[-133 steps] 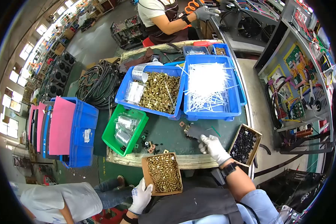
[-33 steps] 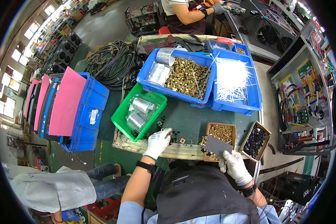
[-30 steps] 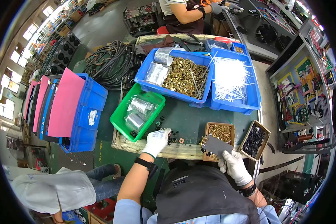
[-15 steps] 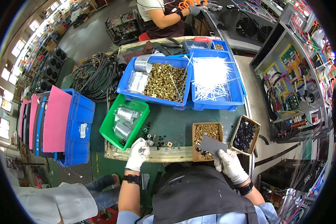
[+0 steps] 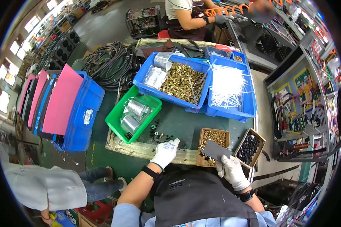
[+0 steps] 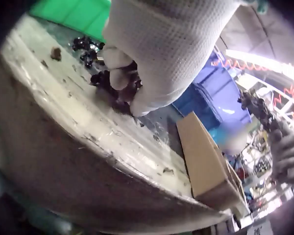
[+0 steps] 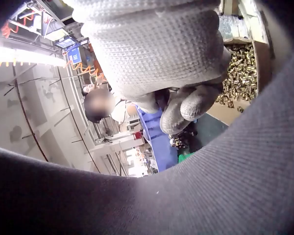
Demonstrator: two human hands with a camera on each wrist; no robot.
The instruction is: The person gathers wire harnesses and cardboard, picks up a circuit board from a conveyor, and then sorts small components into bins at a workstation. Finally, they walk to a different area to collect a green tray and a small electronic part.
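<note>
My gloved left hand is at the table's front edge, fingers bent down among loose small black parts. In the left wrist view, dark pieces show between its thumb and curled fingers. My gloved right hand pinches a thin dark-grey flat plate by one corner. The plate is tilted over a cardboard box of brass screws, and some black pieces lie in the box below it. In the right wrist view the glove hides most of the plate.
A cardboard box of black parts stands at the right. Behind are a green bin with bagged silver rolls, a blue bin of brass fasteners and a blue bin of white cable ties. Another person works across the table.
The brass-screw box, earlier gripped by my left hand, now stands on the table. My left hand has since moved right, over the loose parts. My right hand keeps the plate above the box.
</note>
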